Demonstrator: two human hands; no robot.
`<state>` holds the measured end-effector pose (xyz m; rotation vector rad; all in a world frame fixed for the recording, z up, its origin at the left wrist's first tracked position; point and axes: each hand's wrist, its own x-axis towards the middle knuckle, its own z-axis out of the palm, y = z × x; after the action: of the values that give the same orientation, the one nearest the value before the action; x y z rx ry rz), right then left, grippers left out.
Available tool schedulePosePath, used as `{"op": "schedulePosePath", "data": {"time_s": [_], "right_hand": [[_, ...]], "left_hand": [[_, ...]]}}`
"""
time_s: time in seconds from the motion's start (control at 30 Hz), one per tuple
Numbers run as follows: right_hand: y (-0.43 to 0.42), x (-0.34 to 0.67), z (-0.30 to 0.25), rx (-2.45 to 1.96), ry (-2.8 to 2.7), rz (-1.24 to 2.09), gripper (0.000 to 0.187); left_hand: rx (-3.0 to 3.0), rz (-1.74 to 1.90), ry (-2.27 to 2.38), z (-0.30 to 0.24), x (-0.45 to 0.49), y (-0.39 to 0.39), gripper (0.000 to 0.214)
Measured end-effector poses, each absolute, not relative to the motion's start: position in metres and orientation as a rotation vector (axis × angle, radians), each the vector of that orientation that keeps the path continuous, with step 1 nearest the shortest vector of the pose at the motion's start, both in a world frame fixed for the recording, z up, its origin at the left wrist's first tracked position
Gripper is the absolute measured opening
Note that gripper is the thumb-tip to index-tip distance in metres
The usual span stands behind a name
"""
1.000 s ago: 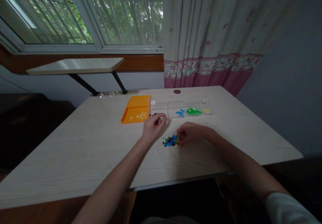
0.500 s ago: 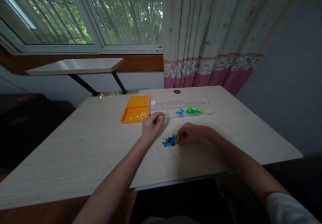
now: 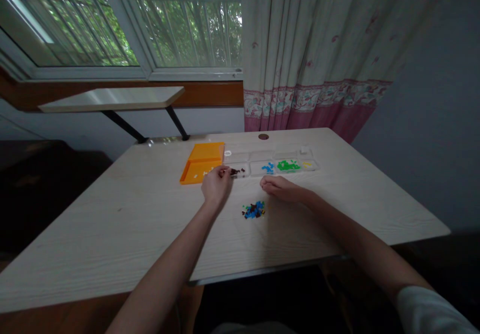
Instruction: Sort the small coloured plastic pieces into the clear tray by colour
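A small heap of mixed beads (image 3: 254, 210), blue, dark and green, lies on the wooden table (image 3: 112, 224). Behind it stands a clear divided box (image 3: 273, 160) with dark, blue, green and yellow beads in separate compartments. My left hand (image 3: 215, 184) hovers at the right edge of the orange tray (image 3: 202, 164), fingers pinched together; what they hold is too small to make out. My right hand (image 3: 279, 188) rests on the table between the heap and the clear box, fingers curled closed.
The orange tray holds a few white beads. A round cable hole (image 3: 263, 136) sits at the table's back edge. A curtain (image 3: 311, 49) hangs behind, beside a window with a narrow shelf (image 3: 112, 98) under it.
My left hand moved left from the dark-bead compartment toward the orange tray. My right hand lifted off the bead heap and moved back toward the clear box.
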<state>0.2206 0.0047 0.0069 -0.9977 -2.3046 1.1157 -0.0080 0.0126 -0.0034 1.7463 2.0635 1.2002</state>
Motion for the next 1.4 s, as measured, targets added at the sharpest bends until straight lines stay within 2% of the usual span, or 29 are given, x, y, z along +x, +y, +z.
{"op": "schedulePosePath", "data": {"time_s": [0.13,0.33,0.53,1.0,1.1,1.27,1.4], "right_hand": [[0.005,0.218,0.005,-1.034,-2.303,1.026,0.023],[0.007,0.216,0.006,-1.061,-2.380,0.848,0.024],[0.005,0.215,0.009,-1.160,-2.446,0.730,0.025],[0.002,0.216,0.011,-1.084,-2.428,0.651,0.026],[0.003,0.219,0.013,-1.096,-2.432,0.725,0.027],[0.003,0.224,0.014,-0.870,-2.588,1.117,0.019],[0.001,0.225,0.014,-0.778,-2.641,1.194,0.021]], "left_hand": [[1.912,1.251,1.636,-0.008,-0.004,0.013,0.027],[2.032,1.023,1.202,-0.006,0.016,-0.003,0.026],[2.016,0.962,1.159,-0.002,0.021,-0.008,0.027],[2.067,0.991,1.186,-0.004,0.018,-0.008,0.022],[2.048,1.173,1.289,0.000,0.015,-0.007,0.023],[1.956,1.478,1.435,0.005,0.008,-0.007,0.027],[1.962,1.565,1.453,0.007,0.007,-0.008,0.027]]}}
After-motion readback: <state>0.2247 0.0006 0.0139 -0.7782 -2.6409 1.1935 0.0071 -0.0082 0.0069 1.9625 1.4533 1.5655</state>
